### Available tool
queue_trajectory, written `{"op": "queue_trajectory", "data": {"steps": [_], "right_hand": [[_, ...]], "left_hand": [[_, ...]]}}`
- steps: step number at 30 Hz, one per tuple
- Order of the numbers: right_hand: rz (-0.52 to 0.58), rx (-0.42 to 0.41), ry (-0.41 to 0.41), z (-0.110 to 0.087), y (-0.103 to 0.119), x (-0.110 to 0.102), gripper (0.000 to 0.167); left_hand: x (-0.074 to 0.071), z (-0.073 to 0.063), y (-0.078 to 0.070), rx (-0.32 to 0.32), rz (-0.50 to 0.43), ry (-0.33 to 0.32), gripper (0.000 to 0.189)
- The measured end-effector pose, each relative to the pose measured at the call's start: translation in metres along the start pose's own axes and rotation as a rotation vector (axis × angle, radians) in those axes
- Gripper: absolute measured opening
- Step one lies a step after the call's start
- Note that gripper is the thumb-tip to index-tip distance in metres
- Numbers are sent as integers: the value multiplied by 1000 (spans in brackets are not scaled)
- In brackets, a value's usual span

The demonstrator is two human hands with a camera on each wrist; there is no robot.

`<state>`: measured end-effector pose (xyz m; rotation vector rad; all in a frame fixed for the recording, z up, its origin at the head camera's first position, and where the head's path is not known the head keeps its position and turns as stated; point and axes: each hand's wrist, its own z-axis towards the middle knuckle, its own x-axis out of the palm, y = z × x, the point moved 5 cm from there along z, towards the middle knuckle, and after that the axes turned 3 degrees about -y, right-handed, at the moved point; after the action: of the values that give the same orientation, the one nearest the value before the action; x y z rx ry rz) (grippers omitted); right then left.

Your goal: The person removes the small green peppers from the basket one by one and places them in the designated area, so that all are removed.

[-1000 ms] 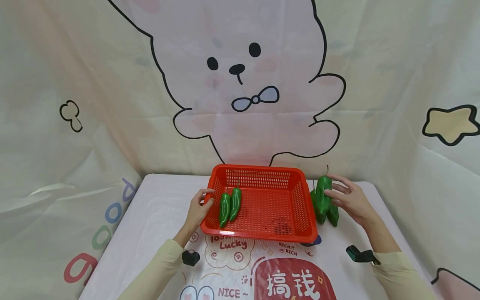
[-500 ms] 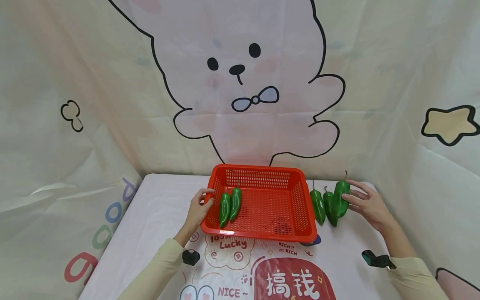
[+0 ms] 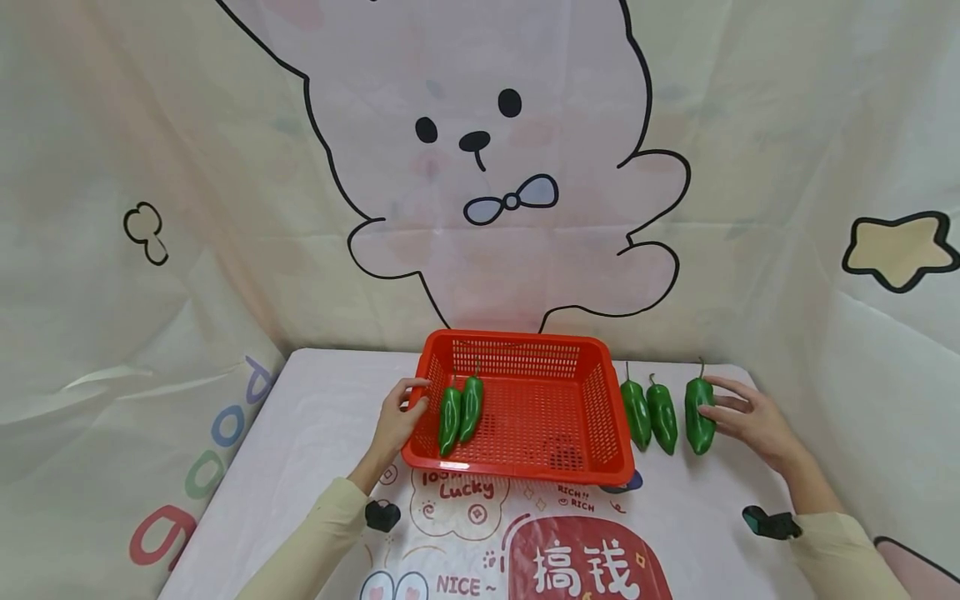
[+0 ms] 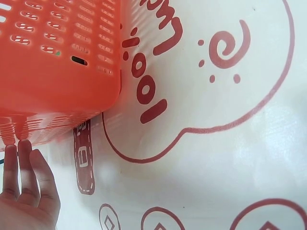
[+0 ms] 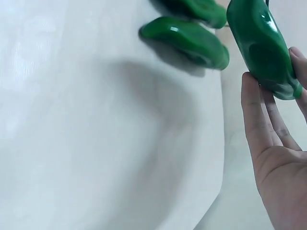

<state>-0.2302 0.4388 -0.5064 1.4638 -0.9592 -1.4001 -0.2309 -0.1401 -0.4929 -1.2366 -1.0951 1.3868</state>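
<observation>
My right hand (image 3: 753, 423) pinches a glossy green chili pepper (image 3: 700, 417) by its right side, stem pointing away, at the right of the table. In the right wrist view, thumb and fingers hold the pepper's (image 5: 264, 48) near end. Two more green peppers, one (image 3: 636, 412) against the basket's right side and another (image 3: 662, 417) beside it, lie to its left. A red perforated plastic basket (image 3: 532, 408) stands at the middle, with two green peppers (image 3: 471, 407) inside at its left. At its left rim my left hand (image 3: 397, 421) rests fingertips on the basket, fingers fairly straight in the left wrist view.
The table wears a white cloth (image 3: 337, 417) printed with red lettering and drawings. Behind it hangs a backdrop (image 3: 517, 267) with a cartoon bear, and fabric walls close in both sides. The table's right edge runs close by the right forearm.
My right hand has carried the held pepper rightward from over the other two and lowered it nearer the table, leaving a gap. My left hand and the basket stay put.
</observation>
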Motion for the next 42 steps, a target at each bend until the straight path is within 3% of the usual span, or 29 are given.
{"op": "queue_trajectory", "data": {"steps": [5,15,25,42], "right_hand": [[-128,7,8,2,-13,-5,61],[-186,75,47,13,-26,5,68],[-162,147,17,22,-44,11,71],[-105,127,-61,22,-49,10,67]], "left_hand": [[0,0,0,3,16,-14,31],[-1,0,0,-5,24,-15,31],[1,-1,0,-21,16,-3,33],[1,-1,-3,0,3,0,33]]}}
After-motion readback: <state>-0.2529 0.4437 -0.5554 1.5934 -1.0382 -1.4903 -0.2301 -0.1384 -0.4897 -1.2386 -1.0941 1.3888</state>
